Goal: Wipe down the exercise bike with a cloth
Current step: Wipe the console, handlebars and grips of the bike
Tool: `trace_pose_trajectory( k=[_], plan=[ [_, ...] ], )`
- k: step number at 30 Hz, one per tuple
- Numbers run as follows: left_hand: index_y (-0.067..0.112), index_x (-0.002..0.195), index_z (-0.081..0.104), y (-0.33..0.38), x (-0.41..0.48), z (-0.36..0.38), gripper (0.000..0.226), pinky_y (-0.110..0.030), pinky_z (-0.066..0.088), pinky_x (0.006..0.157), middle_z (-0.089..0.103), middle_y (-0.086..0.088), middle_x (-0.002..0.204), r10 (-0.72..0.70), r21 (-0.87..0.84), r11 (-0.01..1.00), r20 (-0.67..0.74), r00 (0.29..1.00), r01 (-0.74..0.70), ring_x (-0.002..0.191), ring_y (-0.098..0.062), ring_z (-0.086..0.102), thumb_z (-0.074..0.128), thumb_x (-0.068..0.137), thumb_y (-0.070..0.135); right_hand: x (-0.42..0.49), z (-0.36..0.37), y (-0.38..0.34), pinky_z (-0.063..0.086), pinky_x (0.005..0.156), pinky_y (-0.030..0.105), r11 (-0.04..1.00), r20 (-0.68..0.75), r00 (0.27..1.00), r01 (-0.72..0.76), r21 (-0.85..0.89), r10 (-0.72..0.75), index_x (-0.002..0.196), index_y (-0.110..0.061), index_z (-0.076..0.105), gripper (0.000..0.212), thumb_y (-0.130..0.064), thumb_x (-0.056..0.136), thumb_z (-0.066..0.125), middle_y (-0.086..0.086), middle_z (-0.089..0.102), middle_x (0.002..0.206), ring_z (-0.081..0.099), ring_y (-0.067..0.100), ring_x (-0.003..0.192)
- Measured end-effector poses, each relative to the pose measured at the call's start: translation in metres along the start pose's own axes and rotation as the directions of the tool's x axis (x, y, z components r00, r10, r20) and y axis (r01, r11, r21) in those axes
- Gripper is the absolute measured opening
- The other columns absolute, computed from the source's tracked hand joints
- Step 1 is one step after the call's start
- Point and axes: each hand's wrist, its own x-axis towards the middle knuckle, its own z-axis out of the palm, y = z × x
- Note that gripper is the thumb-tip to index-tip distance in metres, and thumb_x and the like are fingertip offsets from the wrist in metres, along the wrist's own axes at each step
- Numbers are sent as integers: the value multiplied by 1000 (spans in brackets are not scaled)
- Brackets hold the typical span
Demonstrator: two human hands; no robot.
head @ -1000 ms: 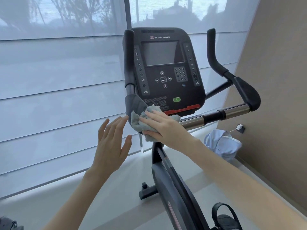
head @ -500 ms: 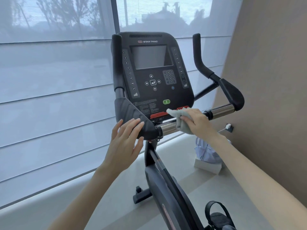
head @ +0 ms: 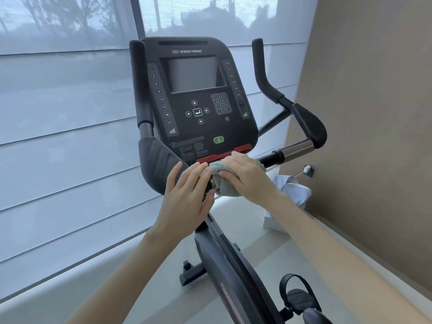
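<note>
Black exercise bike (head: 224, 265) by window. Left hand (head: 187, 197) flat, fingers straight, against black padded grip (head: 156, 164), likely steadying. Right hand (head: 247, 181) clamps crumpled grey terry cloth (head: 226, 191) round the crossbar (head: 268, 158) below the console (head: 182, 127), likely for all-round rubbing.

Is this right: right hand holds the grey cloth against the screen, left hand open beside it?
Not the screen. The head view shows the right hand holding the grey cloth on the handlebar under the console, left hand open beside it.
</note>
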Motion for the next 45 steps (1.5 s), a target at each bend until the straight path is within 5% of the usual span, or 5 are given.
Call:
trace_pose_trajectory(
  k=[18, 26, 34, 37, 45],
  plan=[
    [9, 115, 66, 3, 0, 6, 32, -49, 26, 112, 66, -6, 113, -83, 166, 983, 17, 996, 79, 113, -24, 58, 46, 95, 24, 39, -24, 81, 39, 67, 32, 922, 389, 836, -336, -193, 386, 78, -21, 66, 50, -47, 96, 27, -1, 59, 72, 55, 23, 78],
    [6, 115, 66, 4, -3, 7, 35, -50, 27, 111, 65, -8, 116, -95, 163, 982, 23, 995, 90, 114, -26, 58, 44, 95, 25, 0, 14, 42, 42, 76, 37, 952, -377, 877, -303, 46, 298, 68, -8, 63, 42, -30, 94, 40, 6, 63, 68, 58, 27, 75],
    [5, 113, 64, 4, 2, 10, 35, -50, 26, 111, 62, -9, 120, -72, 124, 990, 20, 997, 69, 115, -27, 57, 41, 96, 24, -23, 35, 11, 41, 103, 43, 922, -451, 824, -203, 329, 342, 108, 1, 61, 36, -27, 96, 42, 15, 61, 114, 51, 27, 113],
    [5, 117, 61, 2, 3, 10, 36, -49, 25, 112, 60, -9, 123, -57, 117, 992, 36, 998, 53, 117, -27, 55, 41, 96, 24, -31, 31, 19, 44, 98, 45, 830, -523, 695, -194, 524, 493, 111, 1, 55, 38, -30, 100, 37, 14, 56, 118, 48, 22, 115],
    [5, 122, 60, -2, -2, 8, 38, -47, 23, 114, 61, -8, 123, -46, 111, 993, 80, 996, 37, 118, -24, 53, 43, 94, 25, -13, 67, 1, 19, 116, 47, 754, -494, 584, -376, 539, 644, 125, -3, 53, 33, -18, 98, 42, 19, 32, 147, 17, 33, 141]
  ],
)
